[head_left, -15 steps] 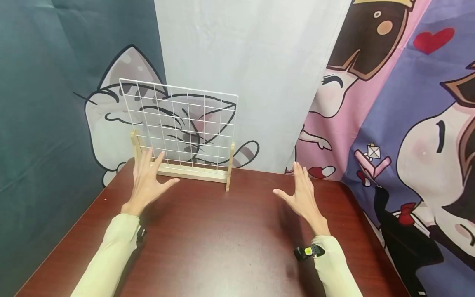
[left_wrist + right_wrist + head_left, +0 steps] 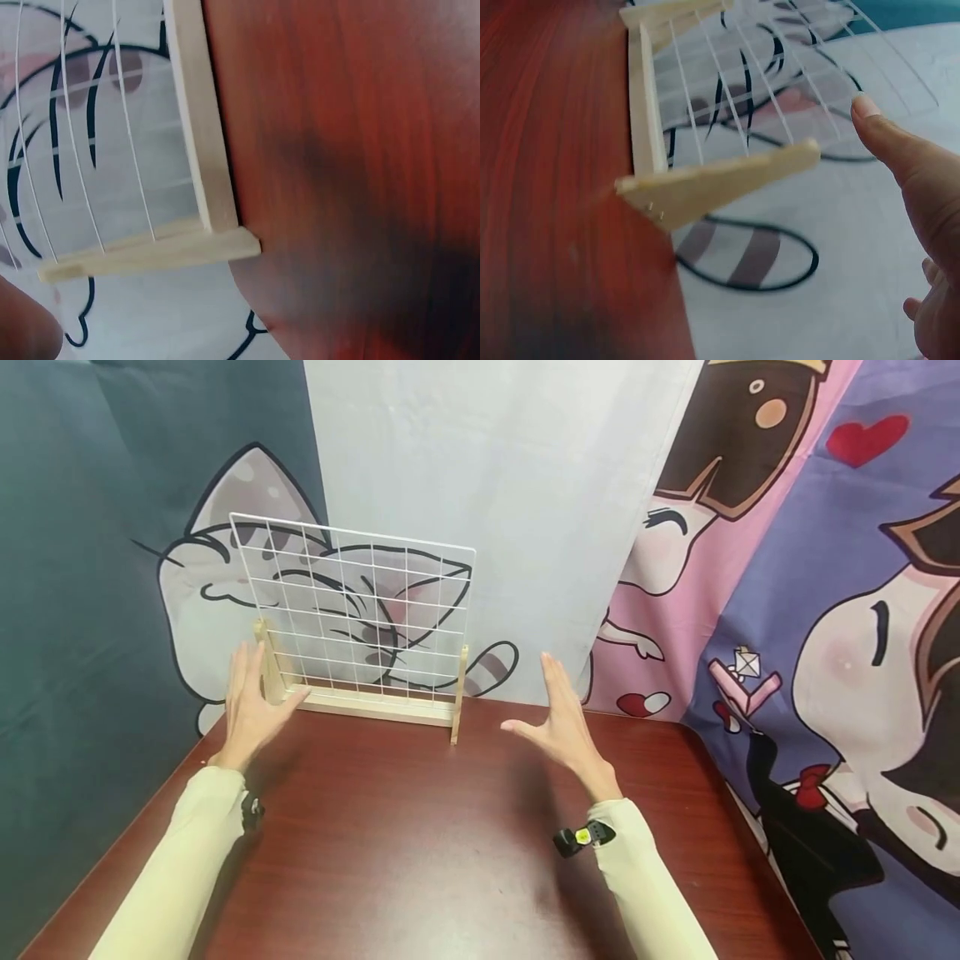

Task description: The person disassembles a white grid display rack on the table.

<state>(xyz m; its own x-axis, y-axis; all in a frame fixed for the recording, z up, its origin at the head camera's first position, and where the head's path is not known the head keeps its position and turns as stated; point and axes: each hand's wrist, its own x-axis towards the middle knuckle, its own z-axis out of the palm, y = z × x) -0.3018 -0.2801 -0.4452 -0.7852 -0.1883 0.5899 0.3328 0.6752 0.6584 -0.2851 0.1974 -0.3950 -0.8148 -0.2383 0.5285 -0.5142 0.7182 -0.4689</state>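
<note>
A white wire grid [image 2: 352,602] in a pale wooden stand [image 2: 375,707] stands upright at the back left of the table. My left hand [image 2: 251,706] is by the stand's left end, fingers spread and thumb out, holding nothing; whether it touches the wood I cannot tell. In the left wrist view only part of a finger [image 2: 26,326] shows near the stand. To the right of the stand, my right hand [image 2: 562,727] is raised above the table with straight fingers, apart from the wood. Its thumb [image 2: 885,139] and some fingertips appear in the right wrist view.
The reddish-brown wooden table [image 2: 420,827] reaches back to a cloth backdrop [image 2: 495,460] with cartoon prints, which hangs close behind the stand. A dark camera on a strap [image 2: 583,837] sits at the right wrist.
Both hands have moved left, the left one to the stand's left end and the right one closer to its right end. The stand keeps its place; the view has shifted slightly.
</note>
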